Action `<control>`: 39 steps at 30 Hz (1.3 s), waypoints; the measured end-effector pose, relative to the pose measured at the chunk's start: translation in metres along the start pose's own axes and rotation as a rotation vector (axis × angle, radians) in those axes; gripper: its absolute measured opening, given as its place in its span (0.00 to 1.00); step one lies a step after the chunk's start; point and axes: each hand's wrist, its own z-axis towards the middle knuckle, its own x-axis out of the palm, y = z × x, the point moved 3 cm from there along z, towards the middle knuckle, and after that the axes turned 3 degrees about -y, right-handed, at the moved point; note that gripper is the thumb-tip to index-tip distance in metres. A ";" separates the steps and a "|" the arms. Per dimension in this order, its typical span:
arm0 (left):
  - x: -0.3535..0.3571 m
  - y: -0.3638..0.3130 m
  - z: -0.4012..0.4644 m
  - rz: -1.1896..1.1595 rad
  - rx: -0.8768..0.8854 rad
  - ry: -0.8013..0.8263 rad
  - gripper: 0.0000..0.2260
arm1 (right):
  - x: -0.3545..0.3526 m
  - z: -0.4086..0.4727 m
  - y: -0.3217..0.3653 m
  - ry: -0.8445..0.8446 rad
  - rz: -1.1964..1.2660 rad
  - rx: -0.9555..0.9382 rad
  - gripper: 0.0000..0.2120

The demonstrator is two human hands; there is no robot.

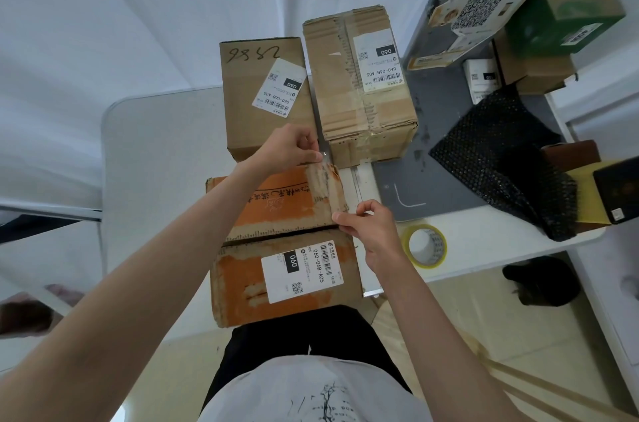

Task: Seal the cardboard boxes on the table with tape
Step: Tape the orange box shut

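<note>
Now both hands (290, 148) (371, 231) pinch tape strip (326, 179) over orange box (280, 235).

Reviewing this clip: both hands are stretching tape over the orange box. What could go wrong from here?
1. The clear tape strip is held only by fingertip pinches of the left hand and right hand; it could fold onto itself or slip from a grip.
2. It hangs over the orange box near its right edge, so it may miss the flap seam.
</note>
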 end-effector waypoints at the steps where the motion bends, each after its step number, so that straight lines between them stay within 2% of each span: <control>1: 0.000 0.000 0.000 0.001 0.001 0.000 0.06 | 0.000 0.000 0.000 0.006 0.010 0.000 0.20; 9: -0.001 -0.001 -0.002 -0.007 -0.004 0.003 0.08 | 0.004 -0.001 0.002 0.074 0.115 0.058 0.20; 26: -0.002 0.000 -0.001 -0.019 -0.009 0.007 0.07 | 0.005 -0.004 0.003 0.103 0.213 0.100 0.20; 39: 0.000 -0.002 0.000 -0.012 -0.001 0.005 0.06 | 0.005 -0.003 0.004 0.101 0.202 0.088 0.21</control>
